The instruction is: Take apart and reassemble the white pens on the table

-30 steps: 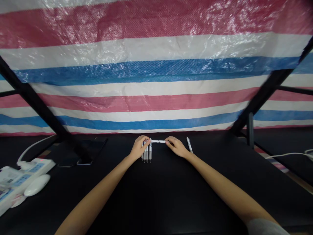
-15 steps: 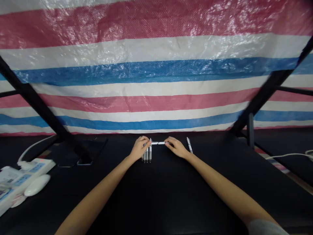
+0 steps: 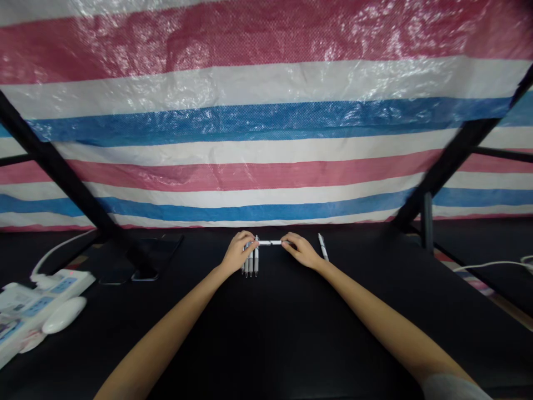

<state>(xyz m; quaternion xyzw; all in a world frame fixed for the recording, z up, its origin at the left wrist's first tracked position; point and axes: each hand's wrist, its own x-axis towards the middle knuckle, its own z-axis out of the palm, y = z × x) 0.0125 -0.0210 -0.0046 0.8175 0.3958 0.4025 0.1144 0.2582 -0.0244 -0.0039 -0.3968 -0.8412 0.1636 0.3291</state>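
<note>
Head view: left hand [image 3: 236, 253] and right hand [image 3: 301, 251] each close their grip on one end of a pen [image 3: 272, 243] above the worktop [image 3: 266, 333]; four pens [image 3: 256, 262] lie aligned, one loose pen [image 3: 323, 247] untouched.

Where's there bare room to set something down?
The widest bare patch of table lies between the left forearm and right forearm, nearer you than the pen row. Another runs from the lone pen to the right frame leg. It's crowded at the left hand, right hand and crosswise pen between them, and around the power strip.
</note>
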